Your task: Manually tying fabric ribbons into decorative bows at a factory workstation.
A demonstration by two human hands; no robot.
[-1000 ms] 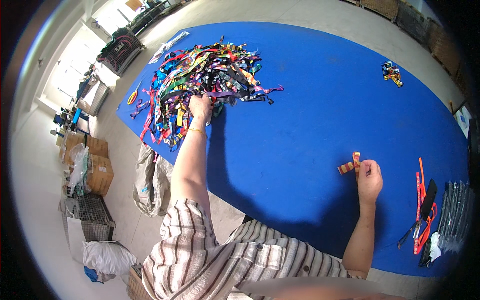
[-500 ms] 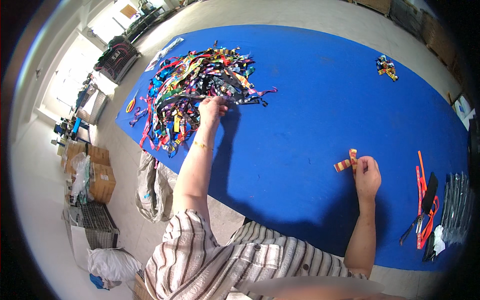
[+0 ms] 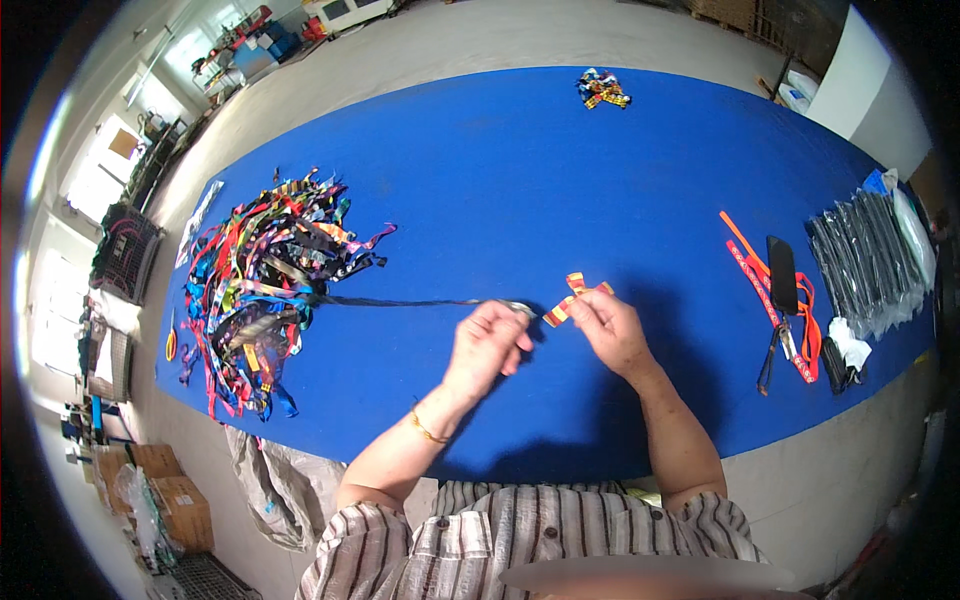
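Tension on the dark strap (image 3: 400, 301) is what matters at this step, as I judge it: the strap runs taut from the tangled pile of coloured straps (image 3: 265, 285) to the left hand (image 3: 487, 345), so a steady, level draw along the blue desk (image 3: 560, 180) should free it without dragging neighbours along. If loops from the pile lift with it, easing off and shaking lightly seems wiser than tugging harder. The left hand is closed around the strap's near end, knuckles up, wrist bent slightly inward, forearm angling in from below. The right hand (image 3: 612, 330) sits just beside it, fingers pinched shut on a short red-and-yellow striped strip (image 3: 574, 298) held just above the desk. An orange lanyard (image 3: 770, 290) lies well apart to the right.
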